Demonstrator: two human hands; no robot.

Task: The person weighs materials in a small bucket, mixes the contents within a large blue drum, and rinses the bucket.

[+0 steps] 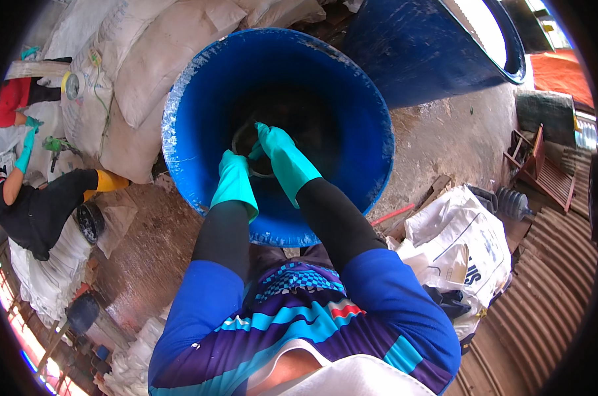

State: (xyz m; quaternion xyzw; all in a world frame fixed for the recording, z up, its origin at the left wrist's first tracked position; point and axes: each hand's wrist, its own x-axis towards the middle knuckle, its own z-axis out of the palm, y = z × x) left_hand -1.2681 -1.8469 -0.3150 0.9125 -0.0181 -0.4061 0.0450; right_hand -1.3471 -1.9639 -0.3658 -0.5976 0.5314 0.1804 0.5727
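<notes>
Both arms reach down into an open blue plastic drum (378, 148) that has a scuffed, whitish rim. My left hand (233, 171), in a turquoise rubber glove, is at the near left edge of a pale round rim (235, 141) inside the drum, perhaps a basin or bucket. My right hand (269, 141), gloved alike, is over that same rim with its fingers bent downward. The fingers of both hands seem curled at the rim, but the dark interior hides what they grip. What lies within the round rim is too dark to tell.
Large filled sacks (150, 59) are piled at the upper left. A second blue drum (418, 54) leans at the upper right. White sacks (457, 232) lie on the right near corrugated sheets (536, 287) and a plastic water bottle (513, 203). A co-worker (46, 203) bends at the left.
</notes>
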